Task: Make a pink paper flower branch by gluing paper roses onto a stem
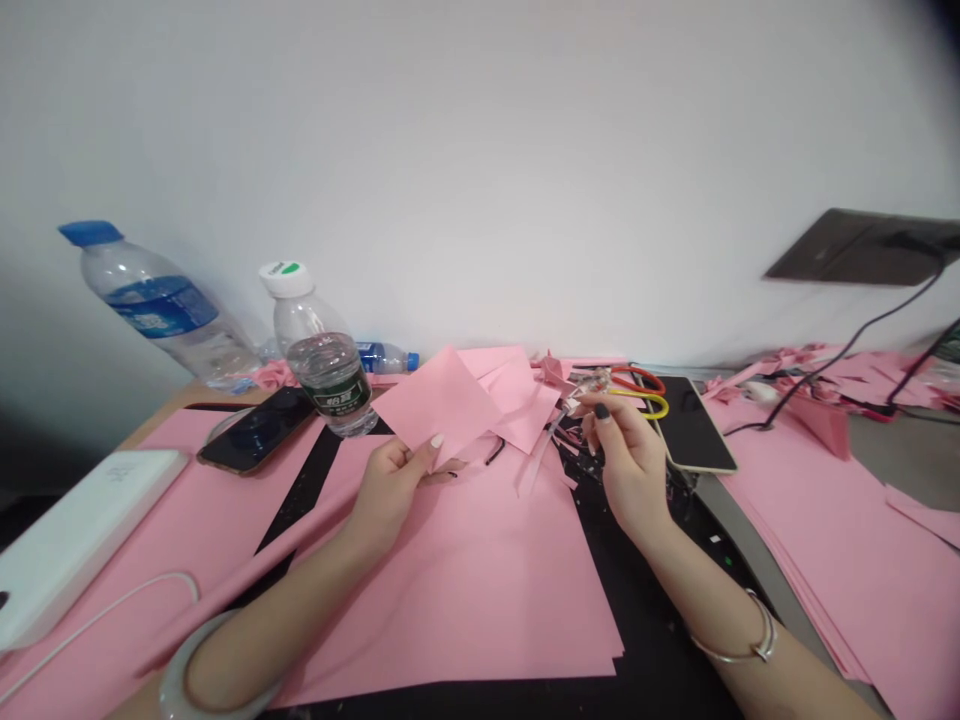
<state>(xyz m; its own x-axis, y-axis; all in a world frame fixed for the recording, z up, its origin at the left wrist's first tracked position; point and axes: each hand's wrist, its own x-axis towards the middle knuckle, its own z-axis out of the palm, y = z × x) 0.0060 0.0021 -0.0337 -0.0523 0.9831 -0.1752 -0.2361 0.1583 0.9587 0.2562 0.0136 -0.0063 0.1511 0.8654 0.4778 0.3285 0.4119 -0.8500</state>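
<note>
My left hand [394, 482] pinches a pink square of paper [439, 403] by its lower corner and holds it up above the table. My right hand [628, 455] is closed round a small clear object [589, 385] that I cannot name; its fingers have dark nails. Under both hands lie large pink paper sheets [465, 580] on a black mat [645, 640]. Narrow pink paper strips [536, 465] hang between the hands.
Two water bottles [326, 360] [161, 310] stand at the back left, a third lies behind. A dark phone [259, 432] and white power bank [71, 535] sit left. Another phone [694, 428] and scissors with red and yellow handles [641, 392] lie right. Black cables [840, 360] cross more pink sheets.
</note>
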